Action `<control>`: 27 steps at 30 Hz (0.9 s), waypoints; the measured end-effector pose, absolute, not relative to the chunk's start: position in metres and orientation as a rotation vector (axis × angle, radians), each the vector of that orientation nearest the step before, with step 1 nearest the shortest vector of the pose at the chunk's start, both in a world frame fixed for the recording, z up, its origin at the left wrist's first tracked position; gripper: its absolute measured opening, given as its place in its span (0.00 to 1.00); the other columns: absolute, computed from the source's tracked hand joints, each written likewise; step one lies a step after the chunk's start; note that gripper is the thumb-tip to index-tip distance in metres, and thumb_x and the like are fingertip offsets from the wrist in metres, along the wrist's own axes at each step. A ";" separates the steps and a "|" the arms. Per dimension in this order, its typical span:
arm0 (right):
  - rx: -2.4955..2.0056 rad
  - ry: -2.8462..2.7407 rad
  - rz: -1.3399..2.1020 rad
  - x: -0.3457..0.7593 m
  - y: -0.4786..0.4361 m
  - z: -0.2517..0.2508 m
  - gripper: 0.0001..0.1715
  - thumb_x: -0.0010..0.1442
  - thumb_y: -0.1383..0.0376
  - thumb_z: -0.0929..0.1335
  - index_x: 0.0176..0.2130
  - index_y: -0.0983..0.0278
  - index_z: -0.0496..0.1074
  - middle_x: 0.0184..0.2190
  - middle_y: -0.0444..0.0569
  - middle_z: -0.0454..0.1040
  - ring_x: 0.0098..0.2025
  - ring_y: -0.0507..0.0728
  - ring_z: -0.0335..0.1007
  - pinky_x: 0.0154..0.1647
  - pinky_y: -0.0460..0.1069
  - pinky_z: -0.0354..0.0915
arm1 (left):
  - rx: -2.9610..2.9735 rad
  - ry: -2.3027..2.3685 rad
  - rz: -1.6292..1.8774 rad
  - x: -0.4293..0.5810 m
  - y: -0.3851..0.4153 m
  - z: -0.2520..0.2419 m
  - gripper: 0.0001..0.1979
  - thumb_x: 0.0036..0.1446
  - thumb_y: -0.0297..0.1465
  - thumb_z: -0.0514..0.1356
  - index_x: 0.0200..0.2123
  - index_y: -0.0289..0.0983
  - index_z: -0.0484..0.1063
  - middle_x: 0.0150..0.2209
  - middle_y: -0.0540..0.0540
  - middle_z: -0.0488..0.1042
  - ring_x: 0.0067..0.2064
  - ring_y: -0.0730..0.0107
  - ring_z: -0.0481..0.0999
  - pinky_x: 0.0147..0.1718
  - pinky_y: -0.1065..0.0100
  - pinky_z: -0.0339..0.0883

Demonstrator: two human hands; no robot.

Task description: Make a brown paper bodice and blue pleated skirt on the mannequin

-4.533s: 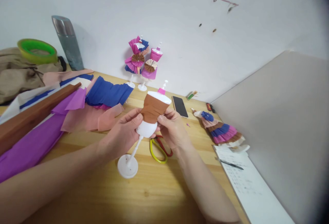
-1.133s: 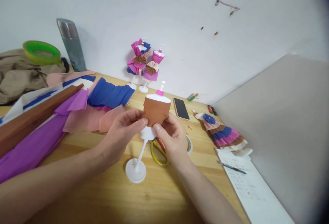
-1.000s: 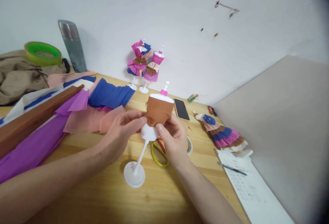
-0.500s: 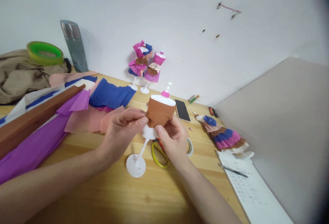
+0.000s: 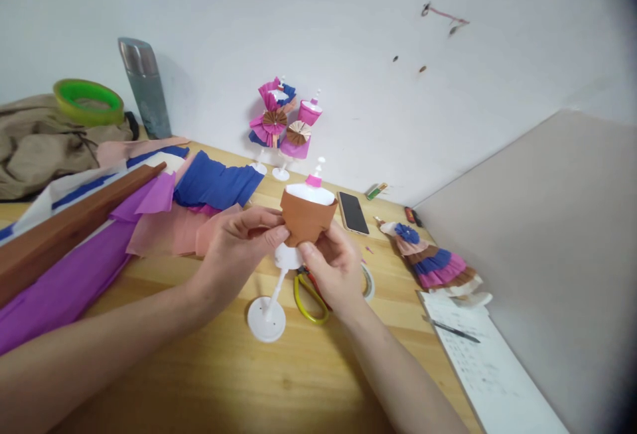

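A small white dress form (image 5: 288,259) on a round base tilts to the right above the table, with a pink band at its neck. Brown crepe paper (image 5: 306,218) is wrapped around its torso. My left hand (image 5: 249,241) pinches the paper's lower left edge between thumb and fingers. On the other side, my right hand (image 5: 336,265) has its thumb on the front near the bottom and its fingers curled behind, out of sight. Yellow-handled scissors (image 5: 311,301) lie just below the right hand, beside a partly hidden tape roll (image 5: 368,281).
Crepe paper strips (image 5: 79,235) and a blue piece (image 5: 216,185) cover the left side. Two dressed forms (image 5: 281,174), a bottle (image 5: 149,99) and a phone (image 5: 352,212) stand or lie toward the wall. A layered paper dress (image 5: 435,263) and a notepad with a pen (image 5: 455,332) are at right.
The dress form's top has shifted slightly left and its base slightly right, so it leans a little less. Both hands keep their hold on the brown paper.
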State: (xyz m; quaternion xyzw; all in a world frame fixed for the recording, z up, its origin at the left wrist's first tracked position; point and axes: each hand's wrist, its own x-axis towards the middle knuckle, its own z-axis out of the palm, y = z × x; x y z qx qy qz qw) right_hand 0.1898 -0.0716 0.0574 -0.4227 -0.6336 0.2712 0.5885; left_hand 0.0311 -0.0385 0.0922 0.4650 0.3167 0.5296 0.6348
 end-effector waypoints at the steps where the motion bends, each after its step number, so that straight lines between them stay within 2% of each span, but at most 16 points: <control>1: -0.981 -1.472 0.633 0.190 -0.071 0.058 0.10 0.63 0.59 0.69 0.44 0.59 0.74 0.37 0.48 0.72 0.36 0.55 0.66 0.37 0.50 0.64 | 1.040 0.717 1.218 0.032 -0.038 0.092 0.04 0.42 0.27 0.70 0.22 0.37 0.78 0.31 0.52 0.78 0.32 0.75 0.75 0.34 0.73 0.71; 5: -0.960 -1.467 0.654 0.191 -0.070 0.057 0.10 0.63 0.59 0.69 0.44 0.59 0.74 0.36 0.47 0.71 0.36 0.55 0.65 0.40 0.51 0.65 | 1.038 0.707 1.210 0.032 -0.036 0.091 0.06 0.41 0.27 0.70 0.20 0.37 0.75 0.28 0.53 0.75 0.29 0.77 0.73 0.32 0.73 0.69; 8: -0.960 -1.454 0.682 0.192 -0.069 0.056 0.13 0.63 0.58 0.70 0.47 0.59 0.74 0.39 0.49 0.73 0.38 0.56 0.66 0.42 0.52 0.66 | 1.110 0.727 1.218 0.030 -0.036 0.092 0.07 0.42 0.27 0.69 0.18 0.36 0.75 0.27 0.53 0.73 0.29 0.77 0.71 0.34 0.73 0.69; 13: -0.995 -1.394 0.673 0.189 -0.070 0.057 0.14 0.61 0.57 0.71 0.46 0.59 0.75 0.38 0.49 0.73 0.37 0.56 0.67 0.43 0.54 0.67 | 1.247 0.782 1.272 0.029 -0.042 0.095 0.04 0.46 0.30 0.68 0.23 0.37 0.77 0.30 0.49 0.75 0.34 0.71 0.74 0.36 0.69 0.70; 18: -1.030 -1.372 0.655 0.186 -0.072 0.064 0.13 0.60 0.55 0.71 0.43 0.59 0.75 0.36 0.48 0.72 0.35 0.56 0.67 0.41 0.53 0.67 | 1.248 0.793 1.202 0.033 -0.043 0.090 0.07 0.44 0.32 0.70 0.27 0.36 0.77 0.32 0.47 0.78 0.37 0.65 0.77 0.42 0.63 0.73; 22: -1.008 -1.404 0.685 0.187 -0.073 0.070 0.18 0.60 0.51 0.70 0.44 0.60 0.76 0.36 0.49 0.73 0.35 0.57 0.67 0.39 0.53 0.66 | 1.192 0.764 1.198 0.036 -0.043 0.087 0.08 0.44 0.31 0.70 0.27 0.36 0.75 0.29 0.48 0.78 0.35 0.66 0.79 0.38 0.66 0.74; 27: -1.042 -1.333 0.703 0.187 -0.073 0.069 0.14 0.62 0.53 0.69 0.37 0.61 0.77 0.31 0.47 0.75 0.34 0.56 0.68 0.37 0.51 0.66 | 1.105 0.767 1.152 0.037 -0.043 0.092 0.10 0.42 0.31 0.70 0.24 0.36 0.71 0.26 0.50 0.78 0.28 0.70 0.77 0.29 0.70 0.72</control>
